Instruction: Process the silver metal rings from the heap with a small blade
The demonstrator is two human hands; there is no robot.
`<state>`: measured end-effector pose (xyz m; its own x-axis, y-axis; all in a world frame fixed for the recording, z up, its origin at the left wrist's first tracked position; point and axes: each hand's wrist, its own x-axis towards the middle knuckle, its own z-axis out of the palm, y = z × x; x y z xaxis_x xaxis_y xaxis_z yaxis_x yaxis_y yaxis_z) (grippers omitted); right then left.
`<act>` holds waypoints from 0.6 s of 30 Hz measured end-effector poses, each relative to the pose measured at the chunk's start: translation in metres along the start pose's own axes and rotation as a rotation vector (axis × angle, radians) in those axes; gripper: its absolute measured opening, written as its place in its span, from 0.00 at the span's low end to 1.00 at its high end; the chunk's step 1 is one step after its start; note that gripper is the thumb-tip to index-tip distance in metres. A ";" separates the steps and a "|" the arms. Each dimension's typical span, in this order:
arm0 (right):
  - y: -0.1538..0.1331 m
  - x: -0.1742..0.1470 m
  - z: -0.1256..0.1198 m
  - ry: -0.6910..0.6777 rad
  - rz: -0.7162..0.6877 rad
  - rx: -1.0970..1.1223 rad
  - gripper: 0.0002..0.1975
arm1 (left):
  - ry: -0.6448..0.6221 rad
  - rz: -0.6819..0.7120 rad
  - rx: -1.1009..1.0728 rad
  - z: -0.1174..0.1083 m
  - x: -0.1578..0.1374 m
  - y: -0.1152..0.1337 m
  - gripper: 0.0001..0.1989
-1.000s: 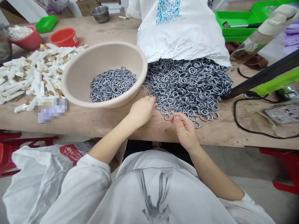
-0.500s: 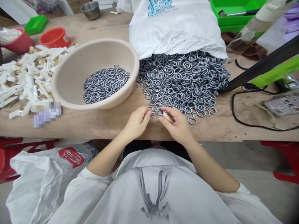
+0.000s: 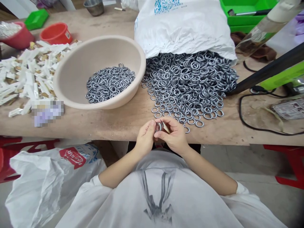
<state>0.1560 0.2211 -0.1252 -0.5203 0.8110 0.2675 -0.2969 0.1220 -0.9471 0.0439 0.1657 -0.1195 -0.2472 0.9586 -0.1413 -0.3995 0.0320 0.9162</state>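
Note:
My left hand [image 3: 146, 134] is closed, its thumb and fingers pinching a grey ring [image 3: 158, 127] at the table's front edge. Close against it, my right hand [image 3: 175, 134] grips a small knife [image 3: 166, 127] with a cream handle; its dark tip points towards the ring. Whether the tip touches the ring I cannot tell. Just beyond my hands spreads a heap of grey rings [image 3: 190, 82], spilling from a white sack [image 3: 182, 31]. To the left stands a wide beige basin [image 3: 71, 69] with many similar rings inside.
White wrapped strips [image 3: 28, 72] lie piled left of the basin, near a red bowl [image 3: 55, 33] and a green tray [image 3: 36, 19]. On the right are a slanting black bar [image 3: 270, 65], a black cable [image 3: 241, 110] and a green bin [image 3: 249, 6]. A white bag [image 3: 35, 186] stands below the table.
Both hands have drawn back from the heap towards my body and closer together. The ring in my left hand now sits right beside the knife tip.

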 end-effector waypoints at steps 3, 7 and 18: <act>-0.001 0.004 -0.001 -0.042 0.063 0.101 0.22 | -0.026 -0.040 -0.076 0.001 -0.003 0.002 0.23; -0.004 0.008 -0.007 -0.049 0.038 0.066 0.21 | -0.095 -0.069 -0.174 0.001 -0.002 0.007 0.26; -0.022 -0.005 -0.011 -0.196 -0.218 -0.604 0.29 | -0.001 -0.184 -0.298 0.006 -0.001 0.013 0.29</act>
<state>0.1738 0.2203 -0.1078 -0.6519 0.6197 0.4371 0.0589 0.6160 -0.7855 0.0446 0.1672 -0.1049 -0.1463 0.9446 -0.2938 -0.6772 0.1209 0.7258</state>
